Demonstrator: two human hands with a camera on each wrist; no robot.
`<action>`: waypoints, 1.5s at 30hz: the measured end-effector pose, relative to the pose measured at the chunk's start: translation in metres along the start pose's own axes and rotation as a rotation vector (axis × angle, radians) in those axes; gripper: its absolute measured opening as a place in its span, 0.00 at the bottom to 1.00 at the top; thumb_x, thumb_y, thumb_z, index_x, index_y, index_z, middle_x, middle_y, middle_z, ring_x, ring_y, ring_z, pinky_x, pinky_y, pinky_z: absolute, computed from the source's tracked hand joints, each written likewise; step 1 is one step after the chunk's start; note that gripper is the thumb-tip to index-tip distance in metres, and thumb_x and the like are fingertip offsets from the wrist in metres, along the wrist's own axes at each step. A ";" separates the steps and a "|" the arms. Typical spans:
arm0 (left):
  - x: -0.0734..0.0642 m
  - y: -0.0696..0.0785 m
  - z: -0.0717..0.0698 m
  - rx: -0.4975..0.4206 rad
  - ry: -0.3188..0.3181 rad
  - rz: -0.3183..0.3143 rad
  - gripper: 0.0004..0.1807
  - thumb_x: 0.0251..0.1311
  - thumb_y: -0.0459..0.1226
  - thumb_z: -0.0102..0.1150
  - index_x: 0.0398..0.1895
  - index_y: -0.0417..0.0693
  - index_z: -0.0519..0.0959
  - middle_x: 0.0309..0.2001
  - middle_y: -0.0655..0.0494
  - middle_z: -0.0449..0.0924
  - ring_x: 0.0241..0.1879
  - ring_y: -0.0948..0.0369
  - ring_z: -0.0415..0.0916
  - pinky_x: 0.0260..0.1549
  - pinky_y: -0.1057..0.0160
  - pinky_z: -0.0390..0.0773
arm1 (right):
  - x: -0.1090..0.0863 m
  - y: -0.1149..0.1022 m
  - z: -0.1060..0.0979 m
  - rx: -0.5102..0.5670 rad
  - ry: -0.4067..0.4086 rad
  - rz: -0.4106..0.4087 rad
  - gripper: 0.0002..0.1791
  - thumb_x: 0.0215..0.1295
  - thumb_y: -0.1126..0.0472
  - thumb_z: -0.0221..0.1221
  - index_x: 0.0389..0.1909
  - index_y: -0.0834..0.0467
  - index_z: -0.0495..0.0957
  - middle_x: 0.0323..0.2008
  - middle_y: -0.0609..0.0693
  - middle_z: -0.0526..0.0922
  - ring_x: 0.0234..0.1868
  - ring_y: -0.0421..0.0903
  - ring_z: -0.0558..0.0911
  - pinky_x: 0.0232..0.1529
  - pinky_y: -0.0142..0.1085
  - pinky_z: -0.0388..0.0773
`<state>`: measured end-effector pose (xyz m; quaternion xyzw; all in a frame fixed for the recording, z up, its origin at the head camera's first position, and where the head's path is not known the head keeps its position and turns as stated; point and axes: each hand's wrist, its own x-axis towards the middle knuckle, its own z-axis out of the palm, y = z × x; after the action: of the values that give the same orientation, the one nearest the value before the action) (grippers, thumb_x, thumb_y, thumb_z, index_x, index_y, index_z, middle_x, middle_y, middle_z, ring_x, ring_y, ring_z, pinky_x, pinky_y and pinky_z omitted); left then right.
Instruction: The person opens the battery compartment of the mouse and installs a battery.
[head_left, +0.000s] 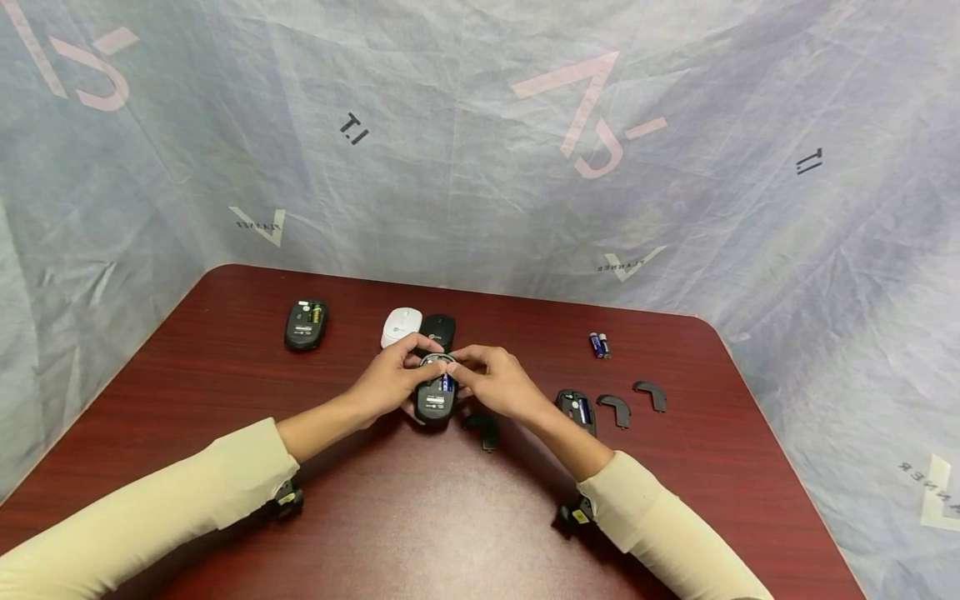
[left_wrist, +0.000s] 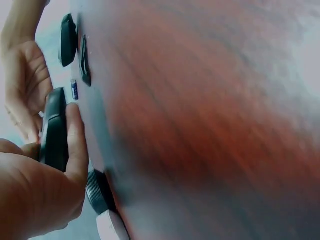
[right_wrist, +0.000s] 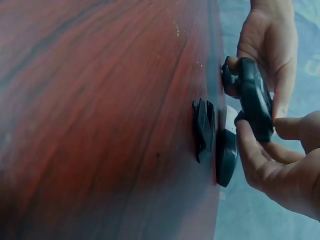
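Note:
A black computer mouse (head_left: 435, 406) is held underside up above the table, its battery bay uncovered and a blue battery (head_left: 447, 382) showing in it. My left hand (head_left: 386, 381) grips the mouse from the left, thumb on the underside, fingers beneath. From the other side my right hand (head_left: 498, 385) holds its far end between thumb and fingers, the thumb beside the battery bay. Both hands meet on the mouse (right_wrist: 256, 100) in the right wrist view; the thumbs partly hide the bay. Just below the right hand lies a black battery cover (head_left: 487, 432).
Behind the hands sit a white mouse (head_left: 402, 323) and another black mouse (head_left: 438, 327). An upturned mouse (head_left: 305, 327) with batteries lies far left. Right of the hands are an opened mouse (head_left: 576, 408), two loose covers (head_left: 619, 410) and loose batteries (head_left: 600, 345).

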<state>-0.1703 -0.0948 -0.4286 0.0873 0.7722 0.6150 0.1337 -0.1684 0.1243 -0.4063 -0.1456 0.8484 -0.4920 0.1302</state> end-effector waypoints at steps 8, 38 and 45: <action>-0.009 -0.003 -0.021 0.009 -0.098 -0.069 0.27 0.81 0.37 0.66 0.78 0.44 0.73 0.58 0.37 0.84 0.42 0.54 0.89 0.32 0.51 0.96 | 0.008 0.000 0.011 0.088 -0.059 0.045 0.20 0.85 0.59 0.64 0.70 0.64 0.83 0.57 0.64 0.92 0.47 0.57 0.96 0.50 0.46 0.97; -0.024 -0.015 -0.067 0.269 -0.082 -0.075 0.25 0.79 0.39 0.69 0.74 0.41 0.80 0.52 0.44 0.85 0.46 0.54 0.81 0.41 0.58 0.87 | 0.034 -0.016 0.058 -0.053 -0.073 0.088 0.14 0.81 0.58 0.69 0.57 0.63 0.90 0.40 0.55 0.94 0.34 0.47 0.94 0.36 0.38 0.94; -0.024 -0.013 -0.069 0.275 -0.079 -0.084 0.25 0.79 0.40 0.69 0.74 0.41 0.80 0.52 0.44 0.83 0.46 0.54 0.81 0.41 0.59 0.87 | 0.035 -0.015 0.055 -0.028 -0.069 0.089 0.14 0.81 0.58 0.69 0.57 0.63 0.90 0.38 0.56 0.94 0.34 0.49 0.94 0.37 0.40 0.95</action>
<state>-0.1688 -0.1688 -0.4245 0.0967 0.8463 0.4932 0.1763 -0.1786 0.0600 -0.4228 -0.1263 0.8559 -0.4684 0.1791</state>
